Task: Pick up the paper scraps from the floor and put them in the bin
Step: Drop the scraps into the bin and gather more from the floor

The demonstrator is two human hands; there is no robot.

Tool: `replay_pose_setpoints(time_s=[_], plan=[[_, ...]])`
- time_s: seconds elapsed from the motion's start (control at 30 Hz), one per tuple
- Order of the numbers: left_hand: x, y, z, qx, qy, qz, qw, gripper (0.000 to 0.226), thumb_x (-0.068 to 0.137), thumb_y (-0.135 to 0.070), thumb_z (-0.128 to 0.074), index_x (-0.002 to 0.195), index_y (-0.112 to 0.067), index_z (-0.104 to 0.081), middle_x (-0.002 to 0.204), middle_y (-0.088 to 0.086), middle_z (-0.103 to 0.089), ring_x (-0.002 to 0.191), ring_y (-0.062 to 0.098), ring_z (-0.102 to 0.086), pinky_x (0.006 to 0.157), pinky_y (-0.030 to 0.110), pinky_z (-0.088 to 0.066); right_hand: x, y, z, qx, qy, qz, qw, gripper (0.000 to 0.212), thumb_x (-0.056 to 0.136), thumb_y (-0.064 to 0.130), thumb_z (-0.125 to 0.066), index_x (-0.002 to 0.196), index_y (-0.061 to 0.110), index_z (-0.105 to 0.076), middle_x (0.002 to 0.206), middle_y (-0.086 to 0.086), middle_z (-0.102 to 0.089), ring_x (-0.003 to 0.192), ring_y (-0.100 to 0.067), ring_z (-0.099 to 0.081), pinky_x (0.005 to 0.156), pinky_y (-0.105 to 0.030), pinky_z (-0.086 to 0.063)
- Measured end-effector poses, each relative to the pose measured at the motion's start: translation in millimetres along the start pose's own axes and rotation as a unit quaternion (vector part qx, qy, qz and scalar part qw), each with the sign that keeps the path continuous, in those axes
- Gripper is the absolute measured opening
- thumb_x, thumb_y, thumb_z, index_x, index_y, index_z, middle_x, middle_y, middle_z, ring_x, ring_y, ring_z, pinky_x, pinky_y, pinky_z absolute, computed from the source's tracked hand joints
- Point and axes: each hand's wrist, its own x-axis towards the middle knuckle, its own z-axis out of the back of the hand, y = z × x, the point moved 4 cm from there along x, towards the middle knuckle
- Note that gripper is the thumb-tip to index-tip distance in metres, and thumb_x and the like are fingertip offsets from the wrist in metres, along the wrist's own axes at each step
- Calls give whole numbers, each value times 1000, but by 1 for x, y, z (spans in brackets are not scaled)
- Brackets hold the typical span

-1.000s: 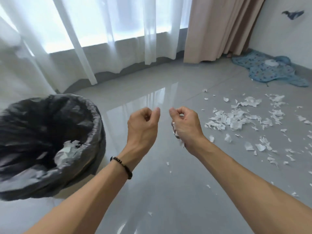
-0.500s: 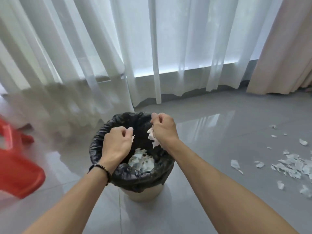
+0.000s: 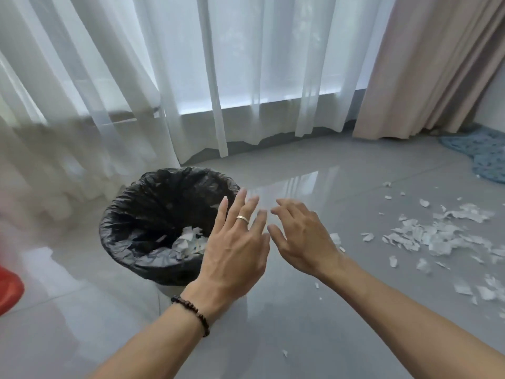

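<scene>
A round bin [image 3: 128, 214] lined with a black bag stands on the grey floor at centre left, with white paper scraps [image 3: 188, 243] lying inside it. My left hand [image 3: 235, 247] hovers over the bin's right rim, fingers spread and empty; it wears a ring and a bead bracelet. My right hand [image 3: 300, 236] is just right of the bin above the floor, fingers loosely spread, holding nothing. A large scatter of white paper scraps [image 3: 431, 236] lies on the floor to the right.
Sheer white curtains [image 3: 191, 77] hang behind the bin, a beige curtain [image 3: 426, 67] at the right. A blue cloth [image 3: 486, 157] lies on the floor far right. A red object [image 3: 9, 289] sits at the left edge. Small stray scraps [image 3: 317, 285] dot the glossy tiles nearby.
Both hands held scraps over the bin half a second ago; now both are spread open and empty, shifted right of the bin's middle. More scraps lie in the bin.
</scene>
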Motion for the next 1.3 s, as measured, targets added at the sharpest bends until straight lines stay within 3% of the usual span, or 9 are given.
replay_pose_setpoints(time_s=[0.1, 0.23, 0.33, 0.5, 0.67, 0.9, 1.1, 1.23, 1.3], plan=[[-30, -41, -33, -53, 40, -69, 995, 44, 94, -30, -41, 131, -7, -51, 142, 14, -46, 141, 30, -28, 114, 49, -27, -71, -38, -15, -73, 48, -7, 996, 49, 91, 43, -36, 123, 11, -55, 139, -13, -50, 131, -30, -44, 103, -47, -39], [-91, -64, -104, -52, 178, -103, 977, 54, 94, -38, -35, 138, -7, -43, 145, 13, -44, 140, 27, -31, 112, 44, -26, -179, -71, -63, -105, 124, -58, 985, 60, 89, 55, -39, 134, 14, -43, 152, -10, -34, 143, -29, -25, 114, -50, -23], [-133, -62, -148, -32, 257, -120, 958, 63, 93, -43, -34, 143, -6, -35, 147, 14, -41, 139, 27, -32, 113, 42, -29, -249, -74, -100, -96, 167, -119, 974, 75, 87, 62, -39, 142, 12, -36, 157, -9, -25, 146, -28, -15, 111, -52, -14], [-168, -60, -195, -44, 327, -82, 941, 74, 95, -55, -14, 148, -4, -23, 153, 17, -27, 143, 31, -20, 112, 43, -12, -319, -79, -129, -93, 193, -182, 960, 87, 83, 68, -42, 147, 9, -32, 158, -11, -21, 147, -30, -12, 111, -56, -12], [-166, -69, -231, -45, 333, -68, 940, 81, 93, -60, -14, 150, -2, -16, 156, 22, -14, 145, 34, -8, 115, 45, 0, -306, -110, -138, -101, 158, -239, 953, 80, 87, 63, -36, 147, 11, -31, 158, -10, -21, 146, -31, -13, 112, -57, -11], [-104, -96, -278, -82, 311, -59, 945, 87, 89, -61, -27, 152, -5, -3, 157, 23, -3, 146, 33, 4, 117, 46, 3, -268, -185, -135, -125, 90, -365, 918, 73, 88, 56, -33, 142, 7, -39, 156, -16, -25, 145, -34, -14, 113, -58, -3], [-67, -184, -310, -143, 321, -198, 915, 82, 91, -58, -24, 150, -2, -10, 158, 16, -14, 147, 26, -4, 118, 44, -3, -299, -216, -103, -130, 37, -477, 868, 67, 92, 49, -27, 143, 8, -39, 156, -16, -25, 145, -33, -16, 114, -59, -11], [-72, -265, -315, -208, 327, -280, 878, 78, 93, -56, -16, 151, -4, -3, 159, 11, -14, 147, 20, -4, 119, 40, 0, -372, -208, -62, -119, 5, -493, 862, 70, 92, 52, -30, 146, 7, -31, 158, -12, -20, 147, -27, -9, 117, -51, -9], [-78, -308, -313, -242, 331, -304, 860, 77, 94, -54, -16, 151, -4, -4, 159, 11, -15, 147, 19, -7, 119, 37, 0, -417, -210, -41, -127, -19, -550, 825, 73, 91, 55, -29, 147, 8, -27, 159, -10, -16, 147, -26, -6, 117, -49, -7]])
